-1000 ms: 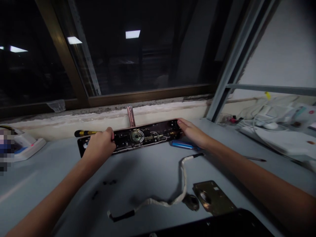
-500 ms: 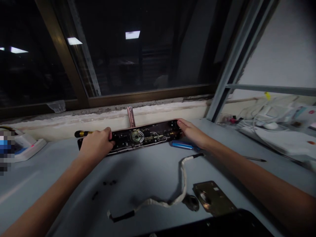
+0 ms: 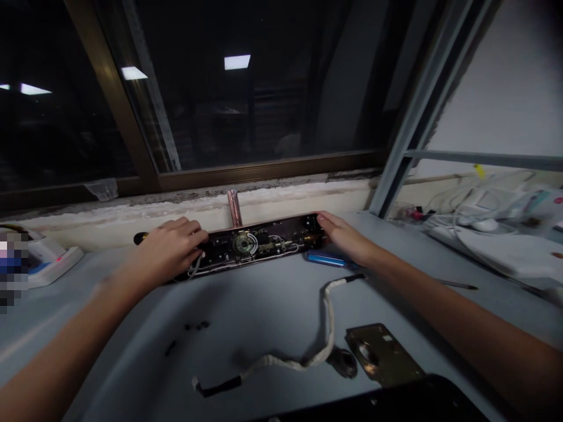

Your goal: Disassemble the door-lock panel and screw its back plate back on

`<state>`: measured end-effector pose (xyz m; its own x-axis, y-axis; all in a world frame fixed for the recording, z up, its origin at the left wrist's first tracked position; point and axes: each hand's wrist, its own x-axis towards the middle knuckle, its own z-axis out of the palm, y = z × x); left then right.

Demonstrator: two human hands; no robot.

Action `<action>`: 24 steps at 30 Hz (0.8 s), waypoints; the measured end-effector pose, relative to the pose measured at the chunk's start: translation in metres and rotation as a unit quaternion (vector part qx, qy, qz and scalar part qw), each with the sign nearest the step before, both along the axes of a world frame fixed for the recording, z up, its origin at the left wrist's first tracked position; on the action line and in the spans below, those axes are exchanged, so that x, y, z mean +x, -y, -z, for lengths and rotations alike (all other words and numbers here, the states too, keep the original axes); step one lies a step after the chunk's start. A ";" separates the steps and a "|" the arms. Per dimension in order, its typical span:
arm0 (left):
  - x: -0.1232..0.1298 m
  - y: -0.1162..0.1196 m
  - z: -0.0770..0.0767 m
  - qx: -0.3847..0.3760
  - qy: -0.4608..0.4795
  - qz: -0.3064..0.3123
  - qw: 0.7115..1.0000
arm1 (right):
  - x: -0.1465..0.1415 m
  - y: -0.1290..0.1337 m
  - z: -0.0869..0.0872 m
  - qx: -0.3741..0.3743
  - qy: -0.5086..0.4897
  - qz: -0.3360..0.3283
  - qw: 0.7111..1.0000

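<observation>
A long black lock panel [image 3: 237,245] lies tilted at the back of the table, its open side toward me, showing a round metal part, a white ring and thin wires. My right hand [image 3: 341,234] grips its right end, thumb on the upper edge. Over its left end my left hand [image 3: 173,249] is curled, covering that part. A thin pale wire [image 3: 196,268] loops out beneath the left fingertips; whether they pinch it is hidden. Behind the left hand shows a dark rounded handle tip [image 3: 139,238]. A blue tool handle [image 3: 328,259] lies beside the right hand.
In front lie a white wrapped cable [image 3: 328,319], a brassy metal plate [image 3: 387,354], a round dark part [image 3: 344,362] and several small screws [image 3: 197,325]. A black panel [image 3: 373,404] fills the near edge. A power strip [image 3: 61,266] stands left; cables [image 3: 475,217] clutter the right.
My left hand has shifted its grip, rolling over the panel's left end with the fingers higher. A thin wire now shows below them. My right hand and the panel have hardly moved.
</observation>
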<state>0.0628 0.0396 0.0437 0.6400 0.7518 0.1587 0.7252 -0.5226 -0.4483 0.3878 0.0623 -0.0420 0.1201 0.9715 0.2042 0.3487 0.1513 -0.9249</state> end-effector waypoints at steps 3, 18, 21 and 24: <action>-0.005 -0.006 0.007 0.040 0.007 0.065 0.997 | 0.000 0.000 0.000 0.002 0.000 0.000 1.000; -0.019 -0.019 0.022 -0.062 0.142 0.050 0.987 | 0.000 -0.001 0.001 0.009 -0.003 -0.001 1.000; -0.017 -0.018 0.023 -0.052 0.126 0.055 0.989 | 0.000 0.000 0.001 0.010 -0.001 0.002 1.000; -0.017 -0.016 0.024 -0.036 0.122 0.065 0.990 | -0.001 0.001 0.000 0.009 0.000 0.002 1.000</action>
<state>0.0461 0.0561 0.0199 0.6814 0.6806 0.2694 0.7317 -0.6431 -0.2258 0.3871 0.0616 -0.0424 0.1244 0.9670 0.2224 0.3494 0.1670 -0.9220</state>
